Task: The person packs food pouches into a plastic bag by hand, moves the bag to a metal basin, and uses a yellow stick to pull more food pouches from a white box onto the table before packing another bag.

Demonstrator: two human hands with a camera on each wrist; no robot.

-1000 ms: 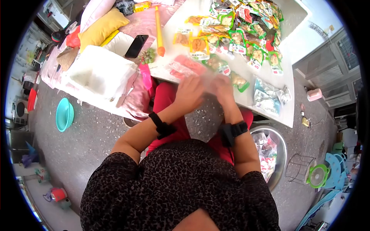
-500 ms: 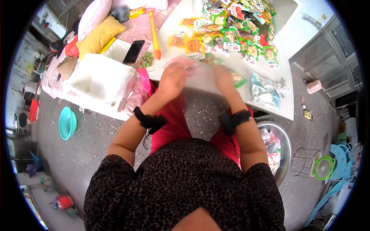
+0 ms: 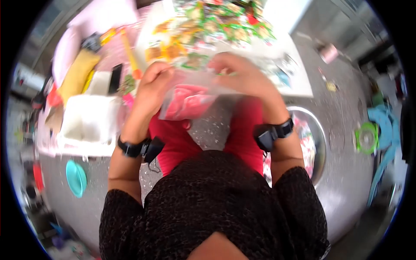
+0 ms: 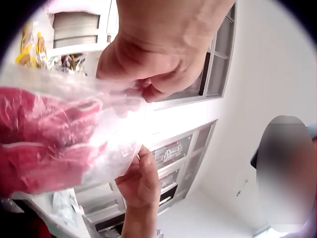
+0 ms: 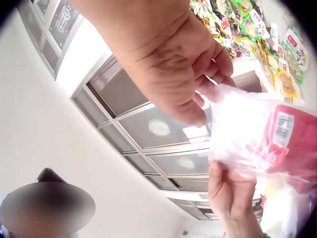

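A clear plastic bag [image 3: 188,104] with red packets inside hangs between both hands, over the lap and close to the table's front edge. My left hand [image 3: 152,86] pinches its upper left part. On the other side, my right hand [image 3: 249,76] has curled fingers at the upper right edge of the bag. The left wrist view shows the red packets [image 4: 47,141] through the film, bunched away from the end that the hands hold. A white barcode label [image 5: 284,129] shows in the right wrist view.
Many small food packets [image 3: 225,26] cover the back of the white table [image 3: 299,82]. A white foam box [image 3: 91,121] stands at left, near a dark phone [image 3: 115,79]. On the floor are a metal basin [image 3: 318,143] with packets and a turquoise basin [image 3: 76,178].
The bag of red packets has come off the table edge toward the body and now hangs over the lap. My hands are farther apart. The head view has shifted.
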